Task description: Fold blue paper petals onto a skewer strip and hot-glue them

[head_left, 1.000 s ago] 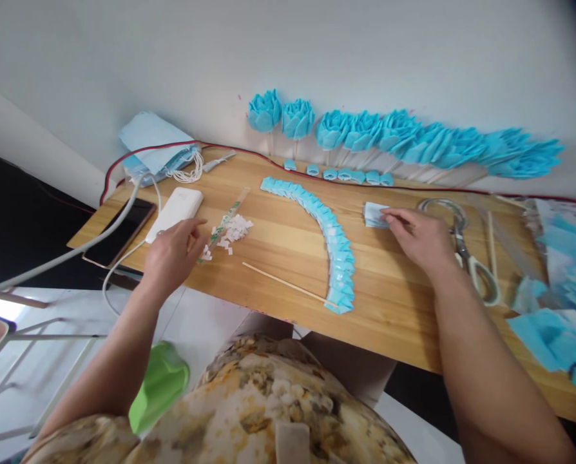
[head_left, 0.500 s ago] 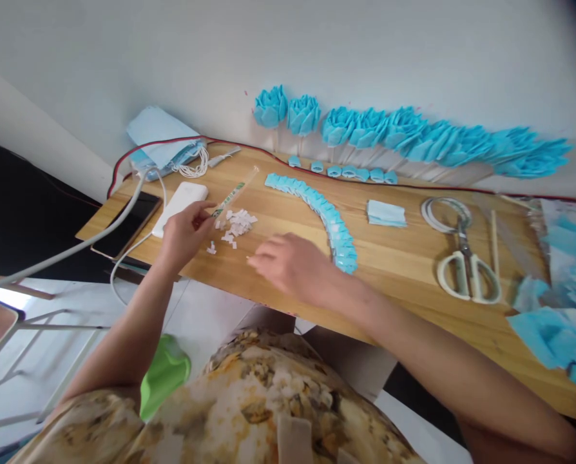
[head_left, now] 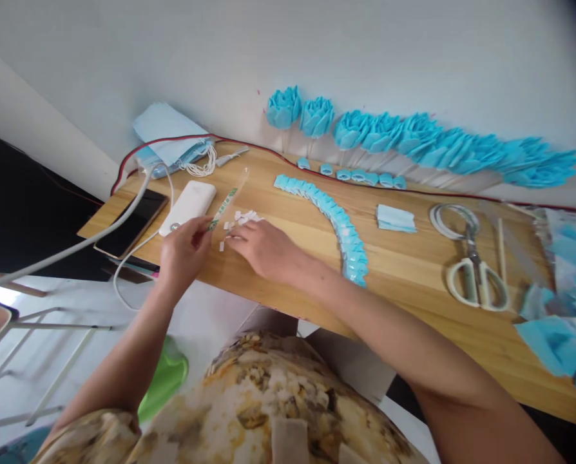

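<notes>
My left hand (head_left: 185,248) pinches the near end of a clear strip with green print (head_left: 229,198) lying on the wooden table (head_left: 413,270). My right hand (head_left: 263,247) has reached across to a small heap of white paper bits (head_left: 242,219) beside that strip; its fingertips are curled down onto the bits, and what they hold, if anything, is hidden. A curved row of folded blue pieces (head_left: 339,222) lies just right of my right hand. A small stack of blue squares (head_left: 395,218) rests further right.
Blue paper flowers on sticks (head_left: 413,138) lean along the wall. Scissors (head_left: 474,274) and a white cord loop (head_left: 447,219) lie at the right, blue scraps (head_left: 553,335) beyond. A white power bank (head_left: 188,206), phone (head_left: 128,225), cables and blue masks (head_left: 169,138) crowd the left end.
My right hand left the stack of blue squares, swept left across the table and now rests at the white bits. My left hand closed on the strip's end.
</notes>
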`<state>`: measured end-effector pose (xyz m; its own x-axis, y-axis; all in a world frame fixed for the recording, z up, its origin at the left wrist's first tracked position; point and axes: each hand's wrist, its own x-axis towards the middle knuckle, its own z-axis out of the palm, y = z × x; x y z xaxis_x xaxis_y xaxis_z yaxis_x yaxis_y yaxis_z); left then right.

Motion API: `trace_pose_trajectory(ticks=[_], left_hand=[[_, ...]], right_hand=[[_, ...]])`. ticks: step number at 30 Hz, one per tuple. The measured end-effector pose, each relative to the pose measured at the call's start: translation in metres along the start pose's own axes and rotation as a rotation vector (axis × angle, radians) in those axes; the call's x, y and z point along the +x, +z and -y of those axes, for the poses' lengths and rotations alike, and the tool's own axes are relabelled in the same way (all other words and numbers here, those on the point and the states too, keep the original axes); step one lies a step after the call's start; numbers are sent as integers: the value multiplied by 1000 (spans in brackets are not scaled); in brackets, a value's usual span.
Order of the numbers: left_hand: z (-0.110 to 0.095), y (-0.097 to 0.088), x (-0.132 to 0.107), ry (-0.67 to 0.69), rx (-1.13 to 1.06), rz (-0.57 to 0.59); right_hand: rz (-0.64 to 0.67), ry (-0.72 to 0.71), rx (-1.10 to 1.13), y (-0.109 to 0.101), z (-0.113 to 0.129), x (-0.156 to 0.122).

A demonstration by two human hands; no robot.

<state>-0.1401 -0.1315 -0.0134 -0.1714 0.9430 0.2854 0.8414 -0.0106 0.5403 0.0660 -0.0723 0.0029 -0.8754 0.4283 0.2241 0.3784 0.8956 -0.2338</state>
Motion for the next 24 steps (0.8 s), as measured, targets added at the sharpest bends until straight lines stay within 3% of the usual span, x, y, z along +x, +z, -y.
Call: trace_pose_trajectory(ticks=[3,7,10,13,16,24], left_hand=[[0,5,-7,87,71,46],[0,8,-2,245,207,24],[7,4,6,310,247,137],[15,-4,11,339,258,282],[21,-9,12,351,279,349],[17,10,28,376,348,253]], right_hand=[[-110,97,63,-31,-26,-31],[-262,324,78,-68,-54,-85],[-339,506,74,-82,-65,-123],[-409,591,58,-82,-72,-155],[-438,649,50,-75,-82,-180],[-536,748,105,-64,-110,-205]])
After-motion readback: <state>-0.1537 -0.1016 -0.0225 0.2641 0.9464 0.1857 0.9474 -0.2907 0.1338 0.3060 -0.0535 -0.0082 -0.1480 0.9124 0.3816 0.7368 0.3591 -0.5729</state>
